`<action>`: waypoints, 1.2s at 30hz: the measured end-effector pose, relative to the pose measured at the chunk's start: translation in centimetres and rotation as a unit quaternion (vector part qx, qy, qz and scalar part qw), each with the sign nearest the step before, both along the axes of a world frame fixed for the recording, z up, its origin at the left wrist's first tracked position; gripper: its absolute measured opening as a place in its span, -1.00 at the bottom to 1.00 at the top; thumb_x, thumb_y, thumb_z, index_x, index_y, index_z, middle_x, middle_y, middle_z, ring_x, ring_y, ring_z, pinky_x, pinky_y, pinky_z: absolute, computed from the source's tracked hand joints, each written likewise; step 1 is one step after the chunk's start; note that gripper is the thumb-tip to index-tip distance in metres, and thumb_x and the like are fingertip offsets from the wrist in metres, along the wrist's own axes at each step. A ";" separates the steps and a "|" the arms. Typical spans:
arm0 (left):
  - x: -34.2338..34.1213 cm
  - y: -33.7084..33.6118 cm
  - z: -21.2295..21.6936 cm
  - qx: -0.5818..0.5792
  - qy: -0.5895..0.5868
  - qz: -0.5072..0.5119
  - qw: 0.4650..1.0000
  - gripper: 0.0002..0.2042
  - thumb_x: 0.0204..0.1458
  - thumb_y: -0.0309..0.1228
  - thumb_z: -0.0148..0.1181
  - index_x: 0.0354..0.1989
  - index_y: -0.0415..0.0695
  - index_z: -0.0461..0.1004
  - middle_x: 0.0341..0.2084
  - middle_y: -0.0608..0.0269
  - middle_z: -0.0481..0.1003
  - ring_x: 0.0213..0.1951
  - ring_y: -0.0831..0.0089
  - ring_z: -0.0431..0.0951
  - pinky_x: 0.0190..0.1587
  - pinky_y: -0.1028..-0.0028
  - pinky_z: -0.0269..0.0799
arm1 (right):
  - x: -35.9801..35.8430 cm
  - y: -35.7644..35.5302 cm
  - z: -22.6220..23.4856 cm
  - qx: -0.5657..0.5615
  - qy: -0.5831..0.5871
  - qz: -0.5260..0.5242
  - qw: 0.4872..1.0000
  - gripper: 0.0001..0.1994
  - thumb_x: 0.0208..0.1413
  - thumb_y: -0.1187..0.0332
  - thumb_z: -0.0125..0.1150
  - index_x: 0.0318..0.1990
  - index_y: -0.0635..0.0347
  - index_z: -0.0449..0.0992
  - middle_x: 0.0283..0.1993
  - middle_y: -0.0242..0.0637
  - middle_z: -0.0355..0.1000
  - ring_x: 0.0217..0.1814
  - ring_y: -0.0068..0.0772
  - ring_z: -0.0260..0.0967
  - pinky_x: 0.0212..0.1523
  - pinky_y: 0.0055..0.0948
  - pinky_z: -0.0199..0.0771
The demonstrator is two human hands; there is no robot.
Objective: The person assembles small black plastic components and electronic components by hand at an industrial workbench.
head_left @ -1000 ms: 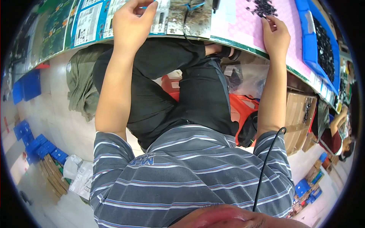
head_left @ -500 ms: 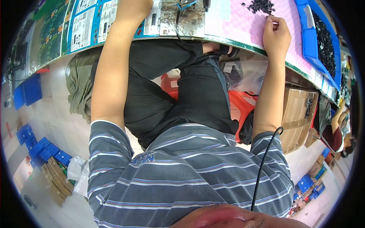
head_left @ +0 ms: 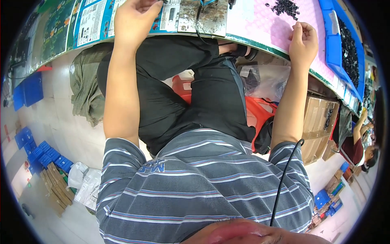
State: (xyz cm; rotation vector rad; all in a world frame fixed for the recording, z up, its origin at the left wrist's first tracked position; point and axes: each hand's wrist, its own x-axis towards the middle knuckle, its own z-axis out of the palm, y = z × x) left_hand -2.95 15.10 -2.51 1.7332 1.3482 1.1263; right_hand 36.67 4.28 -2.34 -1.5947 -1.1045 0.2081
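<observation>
My left hand [head_left: 131, 25] is over the printed blue-and-white sheets [head_left: 91, 26] at the far table edge. Its thumb and fingers come together near the frame's top, where a dark speck shows at the tips; whatever they hold is too small to make out. Over the pink mat [head_left: 260, 28] is my right hand [head_left: 304, 44], fingers curled in and thumb against the forefinger. Anything in that pinch is hidden. Just beyond it lies a loose pile of small black parts [head_left: 285, 8]. Between my hands sits a stained metal plate [head_left: 207, 22] crossed by a black cable [head_left: 198, 19].
A blue bin [head_left: 334, 44] full of black parts [head_left: 348, 49] stands right of the mat. My legs are under the table, near a red stool [head_left: 252, 110] and a cardboard box [head_left: 319, 126]. At far right a person [head_left: 353, 148] in dark red sits working.
My right hand has drawn back from the black pile, toward me and slightly right. My left hand has come lower into view, so its fingers now show. The whole view has shifted slightly.
</observation>
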 end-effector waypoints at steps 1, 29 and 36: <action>-0.8 -1.0 0.2 -0.052 -0.082 -0.042 0.994 -0.69 0.16 -0.42 0.38 0.01 -0.35 0.59 -0.26 0.19 0.65 -0.25 0.54 0.63 -0.21 0.58 0.52 | -1.3 -0.3 0.1 -0.002 0.005 0.007 1.000 -0.83 0.30 0.38 0.28 -0.14 0.33 0.56 -0.32 -0.41 0.55 -0.40 -0.70 0.43 -0.35 -0.64 0.44; 5.1 -10.5 1.6 -0.168 -0.264 -0.168 0.935 -0.84 0.17 -0.55 0.36 -0.12 -0.33 0.58 -0.36 0.18 0.63 -0.36 0.52 0.65 -0.26 0.59 0.60 | -15.3 -4.3 2.3 -0.052 0.247 0.347 0.903 -0.84 0.25 0.52 0.33 -0.07 0.35 0.55 -0.23 -0.34 0.55 -0.24 -0.60 0.52 -0.18 -0.60 0.53; 5.2 -10.6 1.5 -0.177 -0.299 -0.168 0.923 -0.80 0.24 -0.43 0.32 -0.09 -0.31 0.59 -0.35 0.19 0.63 -0.34 0.53 0.66 -0.32 0.59 0.57 | -16.1 -5.3 3.1 -0.042 0.197 0.317 0.927 -0.88 0.17 0.52 0.42 -0.18 0.33 0.62 -0.27 -0.34 0.57 -0.27 -0.59 0.54 -0.22 -0.59 0.53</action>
